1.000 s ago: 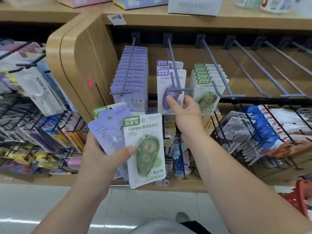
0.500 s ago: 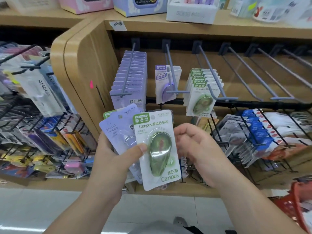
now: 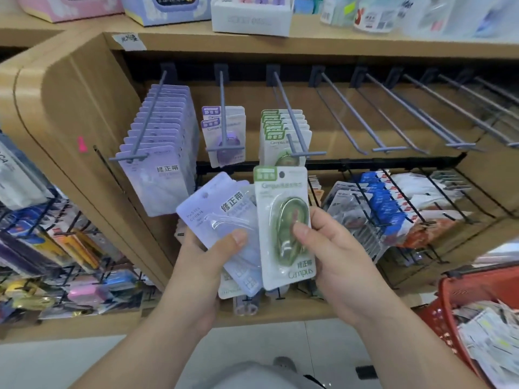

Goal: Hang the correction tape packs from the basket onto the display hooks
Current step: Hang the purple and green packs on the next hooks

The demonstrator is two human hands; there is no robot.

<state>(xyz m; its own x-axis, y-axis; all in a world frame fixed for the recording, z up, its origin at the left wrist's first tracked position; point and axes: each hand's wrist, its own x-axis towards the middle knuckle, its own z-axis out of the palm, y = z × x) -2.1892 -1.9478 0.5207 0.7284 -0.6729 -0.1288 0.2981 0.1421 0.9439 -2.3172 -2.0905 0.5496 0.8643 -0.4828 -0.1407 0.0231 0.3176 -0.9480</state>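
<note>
A rounded tan wooden display bay (image 3: 84, 94) stands over a pale tiled floor (image 3: 56, 360), with cardboard product boxes (image 3: 252, 18) on the bay's top board. Long grey metal hooks (image 3: 365, 119) jut from the bay's back wall. The hook at the bay's left end carries a deep row of lavender card packs (image 3: 163, 153), the next holds two purple-headed packs (image 3: 224, 136), the third a row of green-headed packs (image 3: 283, 133), and the hooks toward the bay's right end are bare.

Low to the bay's right sits a red plastic mesh basket (image 3: 449, 299) heaped with loose white carded packs (image 3: 491, 341).

In front of the bay's middle, the right hand (image 3: 337, 254) pinches a green-and-white blister pack of correction tape (image 3: 283, 228), thumb on the clear bubble, fingers behind. It is upright, with a green label corner and a hang hole at the top. Just beside it, the left hand (image 3: 202, 265) grips a tilted fan of lavender correction tape packs (image 3: 219, 214), thumb pressed across the front.
</note>
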